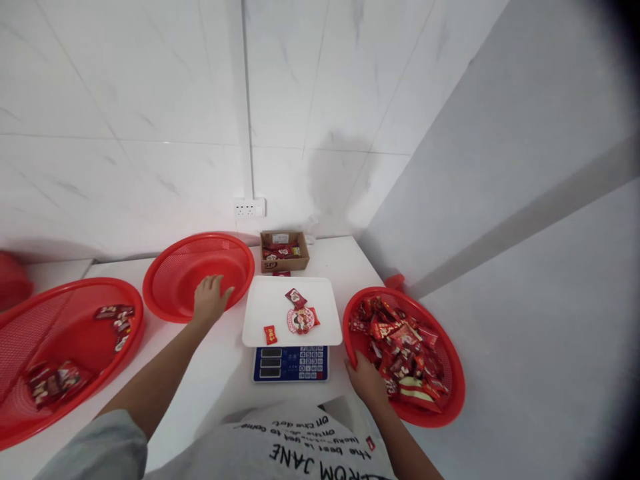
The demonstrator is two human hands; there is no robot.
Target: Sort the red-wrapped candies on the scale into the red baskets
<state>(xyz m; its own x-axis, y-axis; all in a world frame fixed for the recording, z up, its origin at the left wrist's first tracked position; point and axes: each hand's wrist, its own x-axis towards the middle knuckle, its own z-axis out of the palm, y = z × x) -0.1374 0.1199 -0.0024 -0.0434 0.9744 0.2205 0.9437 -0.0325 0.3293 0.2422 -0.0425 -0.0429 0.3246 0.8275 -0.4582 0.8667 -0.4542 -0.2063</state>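
Observation:
My left hand (pixel 211 300) reaches over the near rim of a red plastic basket (pixel 199 244), its fingers spread and nothing held. My right hand (pixel 369 381) grips the near-left rim of another red basket (pixel 453 373); part of its fingers is hidden by the rim. Many red-wrapped snack packets (pixel 400 340) fill that basket. Between my hands stands a digital scale (pixel 291 364) with a white tray (pixel 260 300) on top. On the tray lie a small red packet (pixel 271 335), a dark red packet (pixel 296 297) and a packet with a cartoon figure (pixel 303 321).
A small cardboard box (pixel 285 265) of packets stands behind the scale by the wall. At the left, a large red basket (pixel 75 288) holds several packets in two groups. A wall socket (pixel 249 208) is above the white table (pixel 210 380); a grey wall borders the right side.

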